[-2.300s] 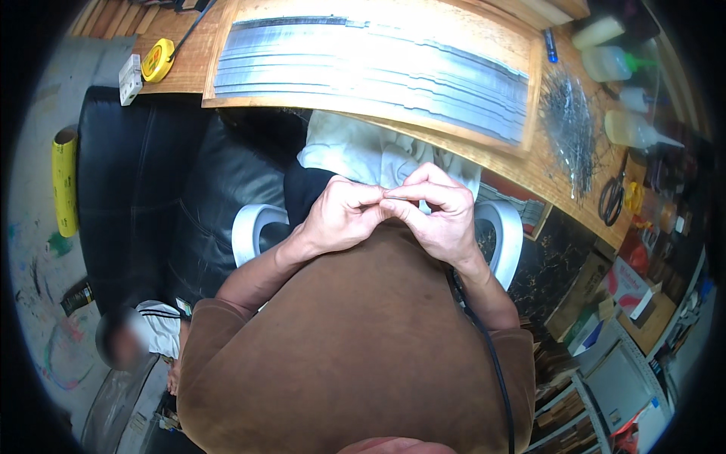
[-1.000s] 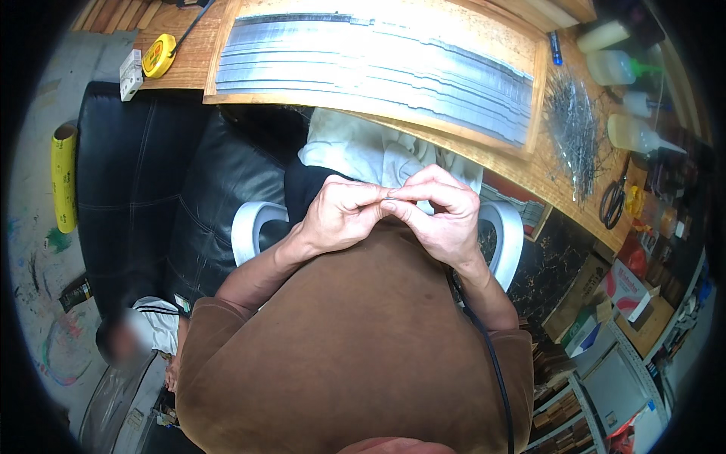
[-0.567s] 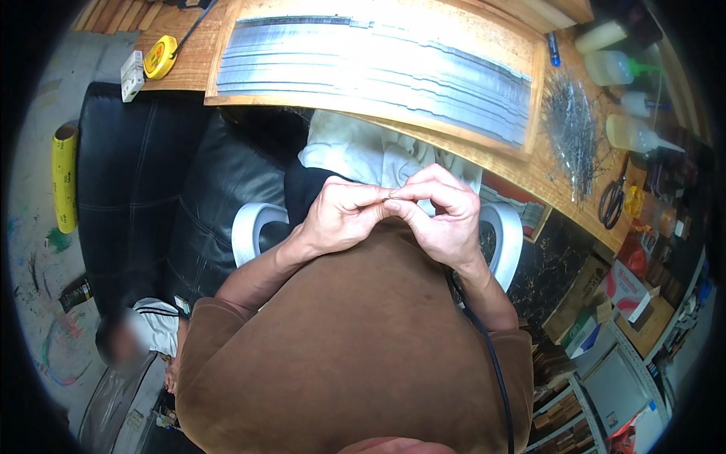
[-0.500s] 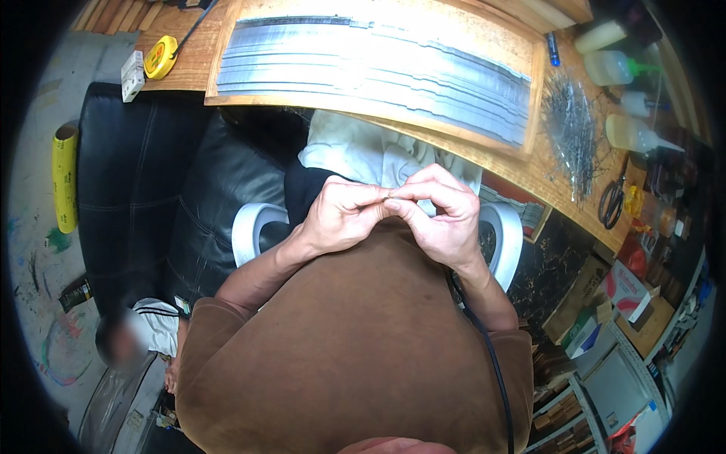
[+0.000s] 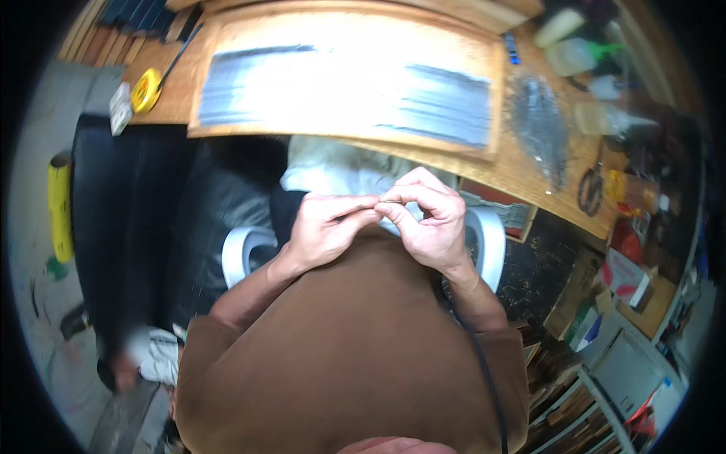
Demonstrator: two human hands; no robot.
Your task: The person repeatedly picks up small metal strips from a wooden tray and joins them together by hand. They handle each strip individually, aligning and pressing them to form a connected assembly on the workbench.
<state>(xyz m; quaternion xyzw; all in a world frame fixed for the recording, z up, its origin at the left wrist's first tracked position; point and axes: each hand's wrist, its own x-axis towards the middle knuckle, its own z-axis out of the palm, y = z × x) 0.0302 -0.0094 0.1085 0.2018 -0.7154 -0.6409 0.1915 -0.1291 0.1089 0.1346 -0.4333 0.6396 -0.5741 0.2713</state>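
Above my lap, my left hand (image 5: 324, 233) and my right hand (image 5: 437, 221) meet fingertip to fingertip. Each is closed in a pinch of thumb and forefinger. A short, thin dark piece (image 5: 391, 201) shows between the fingertips; it is too small to name its kind. Beyond my hands, a shallow wooden tray (image 5: 495, 113) lies on the workbench. Rows of thin grey strips (image 5: 446, 102) fill much of it, with glare washing out the middle. A loose heap of thin, dark wire-like pieces (image 5: 538, 125) lies right of the tray.
Black-handled scissors (image 5: 590, 191) and several squeeze bottles (image 5: 594, 117) stand or lie at the bench's right. A yellow tape measure (image 5: 145, 92) and a small white box (image 5: 120, 110) sit at its left edge. Black leather seating (image 5: 128, 227) is on my left; another person is behind it.
The whole view has shifted, so the bench and tray appear further left and lower. My hands stay pinched together, and a thin dark piece now shows between the fingertips.
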